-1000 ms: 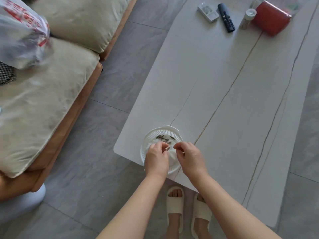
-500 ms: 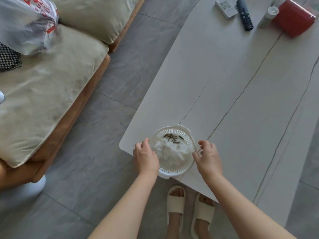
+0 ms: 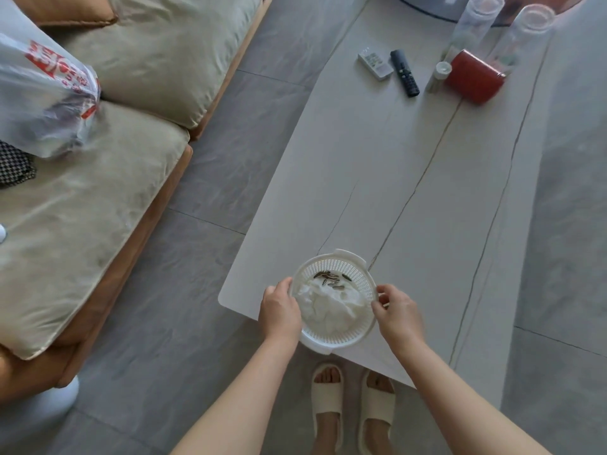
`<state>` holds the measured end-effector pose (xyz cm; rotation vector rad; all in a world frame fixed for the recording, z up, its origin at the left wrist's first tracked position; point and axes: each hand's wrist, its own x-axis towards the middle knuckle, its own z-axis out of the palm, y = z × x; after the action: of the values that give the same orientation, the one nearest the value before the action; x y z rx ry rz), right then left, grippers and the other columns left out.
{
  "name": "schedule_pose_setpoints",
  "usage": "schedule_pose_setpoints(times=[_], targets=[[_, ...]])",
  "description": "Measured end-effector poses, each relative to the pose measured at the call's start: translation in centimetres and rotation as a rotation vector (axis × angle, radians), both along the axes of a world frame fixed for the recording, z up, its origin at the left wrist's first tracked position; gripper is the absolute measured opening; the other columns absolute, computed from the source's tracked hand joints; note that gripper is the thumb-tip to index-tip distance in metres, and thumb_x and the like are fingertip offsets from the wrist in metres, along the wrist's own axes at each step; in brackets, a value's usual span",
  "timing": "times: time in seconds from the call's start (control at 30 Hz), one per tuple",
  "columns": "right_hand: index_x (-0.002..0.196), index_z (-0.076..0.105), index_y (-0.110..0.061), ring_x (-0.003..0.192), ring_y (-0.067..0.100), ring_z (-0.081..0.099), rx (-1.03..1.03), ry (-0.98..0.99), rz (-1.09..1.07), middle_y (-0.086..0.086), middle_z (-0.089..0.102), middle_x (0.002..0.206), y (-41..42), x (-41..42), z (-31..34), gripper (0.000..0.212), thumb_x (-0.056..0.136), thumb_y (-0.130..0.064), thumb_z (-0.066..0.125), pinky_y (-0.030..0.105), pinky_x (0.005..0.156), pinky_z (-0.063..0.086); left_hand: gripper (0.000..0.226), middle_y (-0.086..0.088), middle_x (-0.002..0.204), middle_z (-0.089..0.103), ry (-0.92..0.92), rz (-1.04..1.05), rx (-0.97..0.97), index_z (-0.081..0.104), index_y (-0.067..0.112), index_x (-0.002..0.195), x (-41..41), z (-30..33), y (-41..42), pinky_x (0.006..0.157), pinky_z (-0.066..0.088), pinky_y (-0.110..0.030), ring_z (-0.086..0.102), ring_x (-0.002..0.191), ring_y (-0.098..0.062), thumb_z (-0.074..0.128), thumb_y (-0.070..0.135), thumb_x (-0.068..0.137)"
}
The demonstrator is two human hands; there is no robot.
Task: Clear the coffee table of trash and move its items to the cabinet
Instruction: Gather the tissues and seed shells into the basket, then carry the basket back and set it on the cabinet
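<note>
Pale coffee table (image 3: 427, 198), near corner: left hand (image 3: 279, 311) and right hand (image 3: 399, 315) pinch white basket (image 3: 361, 274) rim, tissue (image 3: 331, 305) and seed shells (image 3: 331, 279) inside. Likely lifting trash away; keep level.

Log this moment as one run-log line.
left hand: gripping basket rim | right hand: gripping opposite rim | basket: tissue, seed shells | coffee table: near corner

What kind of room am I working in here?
Most likely a home living room: a cushioned sofa beside a low coffee table on a tiled floor, with two remote controls lying on the table.
</note>
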<state>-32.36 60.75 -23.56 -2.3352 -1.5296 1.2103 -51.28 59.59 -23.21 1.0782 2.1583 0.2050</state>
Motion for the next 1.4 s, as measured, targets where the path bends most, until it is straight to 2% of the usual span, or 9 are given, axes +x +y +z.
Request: schedule_pose_setpoints(times=[0.2, 0.37, 0.5, 0.8, 0.93, 1.0, 1.13, 1.23, 1.4], targets=[[0.118, 0.06, -0.021, 0.089, 0.019, 0.062, 0.037, 0.051, -0.134, 0.002, 0.066, 0.099, -3.1, 4.4, 8.4, 0.027, 0.091, -0.025, 0.056, 0.036, 0.077, 0.053, 0.032, -0.007, 0.11, 0.056, -0.114, -0.137, 0.083, 0.056, 0.023, 0.126, 3.3, 8.0, -0.2, 0.082, 0.047, -0.029, 0.056, 0.094, -0.019, 0.045, 0.018, 0.097], [0.111, 0.064, -0.017, 0.076, 0.018, 0.066, 0.11, 0.226, -0.436, -0.002, 0.068, 0.083, -7.2, 8.5, 13.7, 0.023, 0.088, -0.016, 0.063, 0.039, 0.075, 0.057, 0.026, -0.004, 0.106, 0.061, -0.271, -0.205, 0.141, 0.062, 0.023, 0.117, 7.1, 13.9, -1.4, 0.084, 0.053, -0.033, 0.06, 0.091, -0.018, 0.054, 0.024, 0.093], [0.106, 0.066, -0.013, 0.072, 0.02, 0.065, 0.147, 0.317, -0.632, 0.002, 0.07, 0.082, -11.5, 12.3, 16.6, 0.021, 0.085, -0.009, 0.064, 0.038, 0.069, 0.056, 0.022, -0.005, 0.1, 0.066, -0.376, -0.26, 0.114, 0.064, 0.021, 0.111, 11.1, 17.5, -3.7, 0.08, 0.057, -0.039, 0.064, 0.086, -0.019, 0.059, 0.022, 0.089], [0.104, 0.067, 0.0, 0.072, 0.026, 0.061, 0.255, 0.373, -1.007, 0.017, 0.069, 0.089, -25.3, 21.8, 20.8, 0.02, 0.083, 0.0, 0.065, 0.03, 0.06, 0.051, 0.027, -0.01, 0.105, 0.069, -0.496, -0.488, -0.01, 0.065, 0.015, 0.111, 23.0, 20.8, -11.0, 0.082, 0.057, -0.045, 0.067, 0.093, -0.029, 0.055, 0.01, 0.087], [0.104, 0.066, -0.001, 0.071, 0.023, 0.059, 0.308, 0.426, -1.143, 0.017, 0.069, 0.092, -32.4, 25.5, 22.7, 0.018, 0.086, 0.0, 0.062, 0.029, 0.06, 0.049, 0.025, -0.008, 0.089, 0.068, -0.563, -0.588, -0.025, 0.066, 0.011, 0.108, 29.1, 22.1, -15.0, 0.075, 0.058, -0.047, 0.068, 0.084, -0.029, 0.054, 0.005, 0.087], [0.101, 0.066, -0.002, 0.071, 0.024, 0.058, 0.338, 0.442, -1.199, 0.016, 0.068, 0.089, -36.1, 27.2, 23.9, 0.016, 0.087, 0.0, 0.059, 0.029, 0.061, 0.048, 0.024, -0.01, 0.094, 0.069, -0.588, -0.639, -0.019, 0.066, 0.009, 0.108, 32.1, 22.8, -17.8, 0.076, 0.058, -0.049, 0.068, 0.085, -0.029, 0.055, 0.004, 0.087], [0.097, 0.065, -0.005, 0.063, 0.022, 0.056, 0.398, 0.471, -1.322, 0.016, 0.066, 0.084, -43.5, 30.9, 26.0, 0.011, 0.088, -0.001, 0.059, 0.028, 0.058, 0.048, 0.027, -0.005, 0.089, 0.069, -0.604, -0.725, 0.0, 0.068, 0.011, 0.105, 37.6, 23.9, -23.9, 0.071, 0.059, -0.044, 0.068, 0.074, -0.029, 0.054, 0.001, 0.084], [0.094, 0.066, -0.005, 0.063, 0.019, 0.058, 0.462, 0.487, -1.423, 0.011, 0.067, 0.078, -49.0, 33.6, 26.7, 0.009, 0.087, -0.002, 0.061, 0.027, 0.057, 0.049, 0.029, -0.006, 0.093, 0.07, -0.591, -0.798, 0.008, 0.069, 0.015, 0.104, 41.7, 24.7, -28.6, 0.073, 0.059, -0.043, 0.069, 0.08, -0.03, 0.057, 0.005, 0.081], [0.094, 0.067, -0.009, 0.052, 0.014, 0.059, 0.539, 0.503, -1.644, 0.005, 0.068, 0.068, -57.7, 37.1, 26.9, 0.014, 0.087, 0.0, 0.058, 0.017, 0.042, 0.047, 0.03, -0.005, 0.081, 0.069, -0.632, -0.886, -0.073, 0.069, 0.016, 0.103, 47.7, 25.5, -36.6, 0.053, 0.057, -0.03, 0.061, 0.052, -0.017, 0.052, 0.003, 0.082]])
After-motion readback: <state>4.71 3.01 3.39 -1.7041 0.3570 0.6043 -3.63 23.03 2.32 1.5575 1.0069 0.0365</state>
